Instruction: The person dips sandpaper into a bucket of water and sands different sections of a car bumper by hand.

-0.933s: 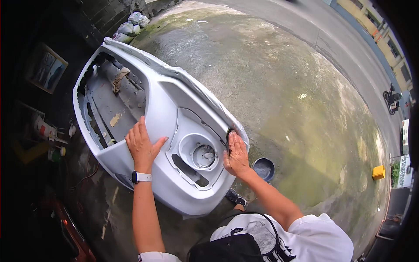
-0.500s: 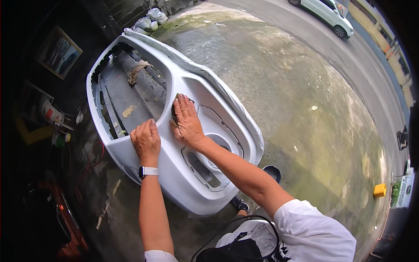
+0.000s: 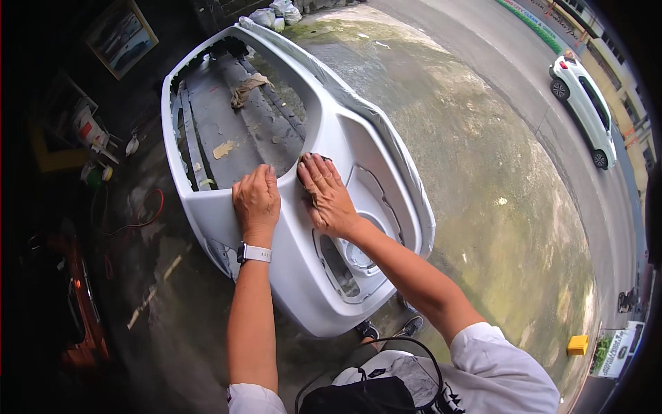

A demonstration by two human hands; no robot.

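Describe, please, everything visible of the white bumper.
The white bumper is a large, curved shell, seemingly plastic, with a smooth finish. It slants from upper left to lower right; its support is hidden. At upper left is a wide opening; nearer the person are a slot and a round recess, partly behind the right forearm. Greyish film lines the right edge. The left grip rests by the opening's edge; the right grip holds a dark pad on the surface.
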